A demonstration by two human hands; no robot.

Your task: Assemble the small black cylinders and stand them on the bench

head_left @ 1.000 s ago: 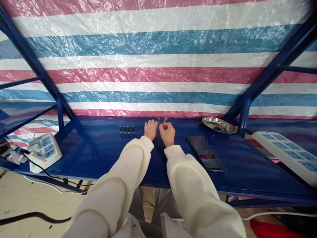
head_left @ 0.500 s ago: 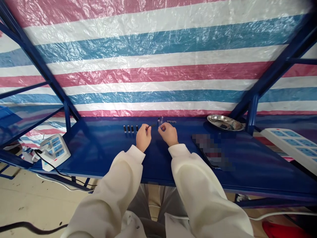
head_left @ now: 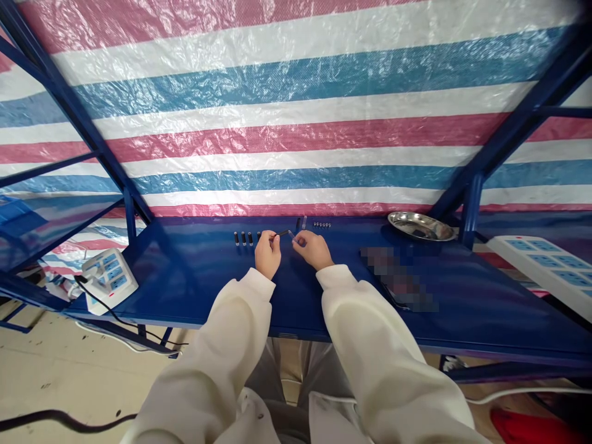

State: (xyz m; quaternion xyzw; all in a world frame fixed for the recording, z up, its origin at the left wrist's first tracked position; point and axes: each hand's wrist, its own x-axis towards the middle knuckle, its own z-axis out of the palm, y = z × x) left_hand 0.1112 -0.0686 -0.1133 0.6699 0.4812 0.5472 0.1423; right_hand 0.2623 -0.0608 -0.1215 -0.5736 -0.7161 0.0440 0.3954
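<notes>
My left hand (head_left: 267,254) pinches a slim black tube (head_left: 282,233) that points right. Opposite it, my right hand (head_left: 315,250) holds a small clear tube (head_left: 291,235) between thumb and fingertips. The ends of the two meet or nearly meet; at this size I cannot tell whether one is inside the other. Left of my left hand stands a row of several black tubes (head_left: 243,238) with pale ends, the last partly hidden by the hand. Just beyond my hands are another black piece (head_left: 298,223) and a clear tube (head_left: 304,221). Small silvery parts (head_left: 322,225) form a row beside them.
The blue metal table (head_left: 194,271) carries a shiny steel dish (head_left: 420,227) at the back right and a blurred-out dark phone-like slab (head_left: 393,280). White power strips lie at left (head_left: 111,280) and right (head_left: 546,265). Striped plastic sheeting (head_left: 296,135) hangs behind.
My hands have brought the black tube and the clear tube end to end; the clear one has tipped from upright toward the black one. The view has shifted slightly.
</notes>
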